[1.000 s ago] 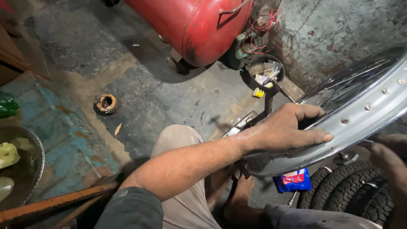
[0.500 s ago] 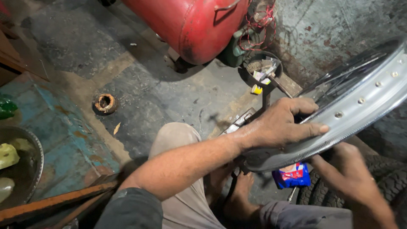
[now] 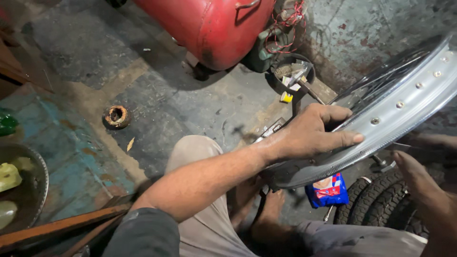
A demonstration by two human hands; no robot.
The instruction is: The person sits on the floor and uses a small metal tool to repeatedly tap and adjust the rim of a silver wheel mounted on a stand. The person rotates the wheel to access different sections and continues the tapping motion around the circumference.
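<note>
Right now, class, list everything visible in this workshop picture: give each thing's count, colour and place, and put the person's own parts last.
Wheel rim: one, shiny silver, right, tilted, gripped at its edge.
Tank: one, red, top centre on the floor.
Tyre: one, black, bottom right under the rim.
Packet: one, blue and red, on the floor below the rim.
Round tray of small parts: one, dark, beside the tank.
Rusty ring: one, brown, on the floor at left.
Bowl: one, dark metal, left edge.
Left hand: on the rim's edge.
Right hand: below the rim, partly hidden.
Bare feet: two, bottom centre.
</note>
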